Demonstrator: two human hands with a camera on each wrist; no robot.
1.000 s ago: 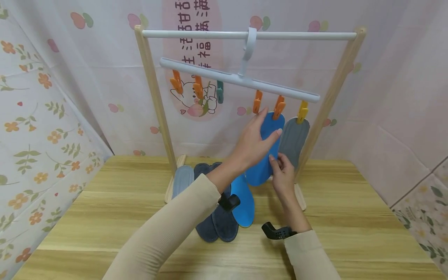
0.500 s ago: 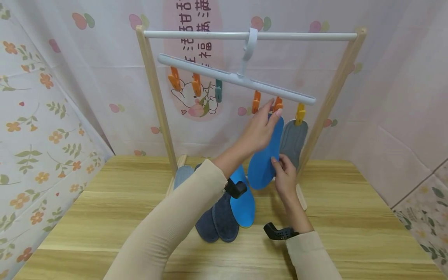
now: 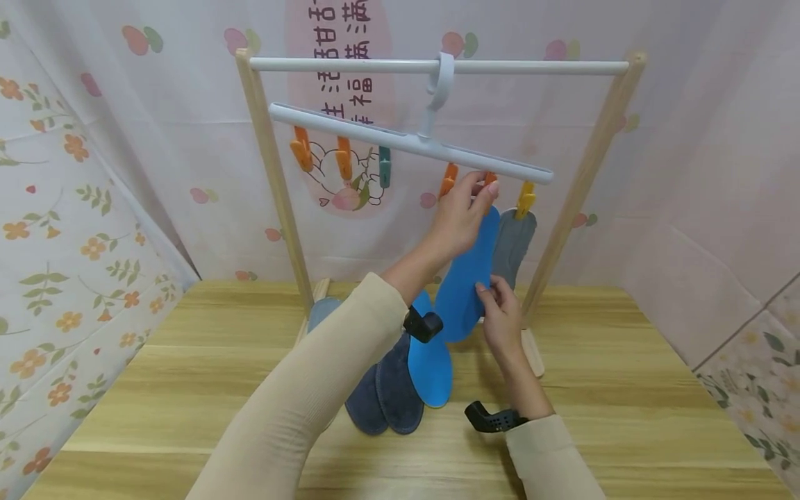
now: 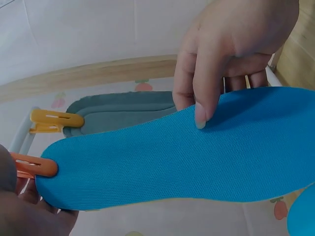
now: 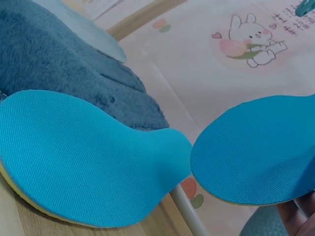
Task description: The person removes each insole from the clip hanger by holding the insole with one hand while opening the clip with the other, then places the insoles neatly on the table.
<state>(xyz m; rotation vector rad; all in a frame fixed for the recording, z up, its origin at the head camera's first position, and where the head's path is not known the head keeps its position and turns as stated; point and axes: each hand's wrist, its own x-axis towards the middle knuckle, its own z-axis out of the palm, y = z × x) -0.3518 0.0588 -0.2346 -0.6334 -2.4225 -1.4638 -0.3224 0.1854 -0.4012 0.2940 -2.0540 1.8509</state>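
Observation:
A blue insole (image 3: 469, 278) hangs at a slant below the hanger, with the orange clip (image 4: 44, 167) on its narrow top end. My left hand (image 3: 461, 217) pinches that clip, thumb in front and fingers behind; part of the clip is hidden by the hand. Lower down, my right hand (image 3: 503, 316) holds the insole's right edge between thumb and fingers. Beside it a grey insole (image 3: 514, 243) hangs from a yellow clip (image 3: 525, 201). The white hanger (image 3: 406, 142) tilts down to the right.
The hanger hooks over a wooden-framed rack's white bar (image 3: 531, 67). Other orange clips (image 3: 344, 158) and a green clip (image 3: 384, 167) hang on it. On the table (image 3: 594, 389) lie a second blue insole (image 3: 431, 371), dark fuzzy insoles (image 3: 400, 385) and a light grey insole (image 3: 321, 310).
My left hand has moved up from the blue insole's upper part to the orange clip. The hanger has shifted slightly left. My right hand stays on the insole's edge.

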